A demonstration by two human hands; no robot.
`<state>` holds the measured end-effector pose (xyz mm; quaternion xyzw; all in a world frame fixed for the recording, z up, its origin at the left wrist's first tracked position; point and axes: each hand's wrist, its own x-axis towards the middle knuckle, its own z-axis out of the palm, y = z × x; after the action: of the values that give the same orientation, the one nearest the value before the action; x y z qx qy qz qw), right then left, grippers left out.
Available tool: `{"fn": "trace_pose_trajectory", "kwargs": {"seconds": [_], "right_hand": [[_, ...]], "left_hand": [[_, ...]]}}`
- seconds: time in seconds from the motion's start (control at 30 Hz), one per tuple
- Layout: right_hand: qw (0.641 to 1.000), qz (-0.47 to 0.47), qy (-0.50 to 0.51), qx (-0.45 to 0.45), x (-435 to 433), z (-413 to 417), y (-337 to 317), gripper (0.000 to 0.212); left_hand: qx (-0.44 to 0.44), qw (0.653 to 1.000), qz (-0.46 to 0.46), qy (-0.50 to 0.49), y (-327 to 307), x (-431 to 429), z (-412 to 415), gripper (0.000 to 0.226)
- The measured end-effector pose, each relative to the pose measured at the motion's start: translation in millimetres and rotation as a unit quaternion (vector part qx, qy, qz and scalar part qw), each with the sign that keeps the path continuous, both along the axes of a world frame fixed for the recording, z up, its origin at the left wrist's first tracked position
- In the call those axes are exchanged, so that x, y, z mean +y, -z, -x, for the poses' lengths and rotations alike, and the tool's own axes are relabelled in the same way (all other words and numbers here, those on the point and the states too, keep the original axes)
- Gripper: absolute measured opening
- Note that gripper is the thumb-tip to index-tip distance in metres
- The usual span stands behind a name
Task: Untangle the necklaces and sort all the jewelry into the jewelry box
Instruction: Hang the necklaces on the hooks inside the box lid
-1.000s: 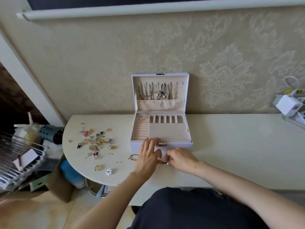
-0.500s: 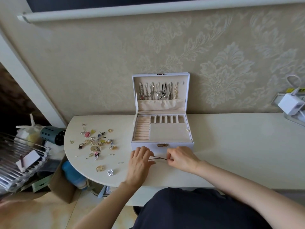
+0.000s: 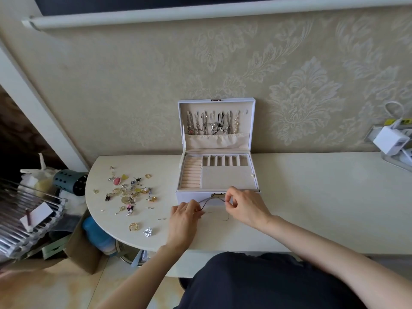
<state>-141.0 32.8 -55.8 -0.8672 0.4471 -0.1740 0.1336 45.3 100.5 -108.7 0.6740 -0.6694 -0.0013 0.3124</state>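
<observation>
White and open against a damask-patterned beige wall, a leatherette jewelry box [image 3: 217, 175] stands on a cream tabletop [image 3: 312, 197] as a seated person works a thin dark cord necklace [image 3: 208, 200] just in front of it. The left hand [image 3: 184, 216] pinches one end of the cord between thumb and fingertips, low on the table; the right hand [image 3: 244, 205] pinches the other end, raised to about the level of the box's gold front clasp [image 3: 217, 195]. The cord sags in a shallow arc between the two hands, with loose strands [image 3: 225, 216] trailing onto the table below.

Inside the upright lid, a row of hanging necklaces [image 3: 211, 126] drops toward a gathered fabric pocket [image 3: 216, 141]. The tray below shows a ribbed ring-roll section [image 3: 190, 175] at left, a line of small slots [image 3: 225, 160] along the back and one wide flat compartment [image 3: 227, 177].

Well to the left of the box, a scatter of small jewelry pieces [image 3: 129, 190] covers the rounded end of the table, among them a pink oval brooch [image 3: 116, 181]. Nearer the front edge lie a gold ring [image 3: 133, 226] and a clear crystal ornament [image 3: 147, 231], side by side. At far right, a white charger block [image 3: 391, 141] sits plugged in by the wall.
</observation>
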Motion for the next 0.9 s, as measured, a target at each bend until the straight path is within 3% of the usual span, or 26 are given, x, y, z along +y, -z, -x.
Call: {"fn": "trace_pose_trajectory", "kwargs": {"seconds": [0.1, 0.2, 0.3, 0.5, 0.67, 0.8, 0.9], "right_hand": [[0.998, -0.034, -0.038, -0.028, -0.7, -0.7, -2.3, 0.017], [0.992, -0.07, -0.084, -0.064, -1.2, -6.1, -7.3, 0.04], [0.975, -0.167, -0.093, -0.116, 2.0, -14.7, -12.0, 0.049], [0.938, -0.239, -0.006, -0.252, -2.7, -10.5, -16.6, 0.01], [0.931, -0.212, 0.036, -0.295, -8.4, -5.3, -18.7, 0.014], [0.901, -0.231, 0.07, -0.359, -16.4, -4.9, -22.0, 0.02], [0.878, -0.274, 0.065, -0.387, -18.3, -7.7, -28.6, 0.022]], "left_hand": [[0.093, 0.994, -0.051, 0.021, -16.5, -4.5, 10.7, 0.012], [0.172, 0.982, -0.054, 0.048, -34.2, -11.2, 22.1, 0.008], [0.252, 0.963, -0.064, 0.069, -48.2, -16.9, 31.7, 0.008], [0.383, 0.918, -0.077, 0.073, -65.0, -25.2, 30.5, 0.014], [0.356, 0.92, -0.132, 0.101, -68.0, -31.3, 17.1, 0.002], [0.28, 0.941, -0.17, 0.08, -69.4, -36.1, 11.9, 0.011], [0.303, 0.933, -0.169, 0.094, -76.7, -36.1, 14.8, 0.023]]}}
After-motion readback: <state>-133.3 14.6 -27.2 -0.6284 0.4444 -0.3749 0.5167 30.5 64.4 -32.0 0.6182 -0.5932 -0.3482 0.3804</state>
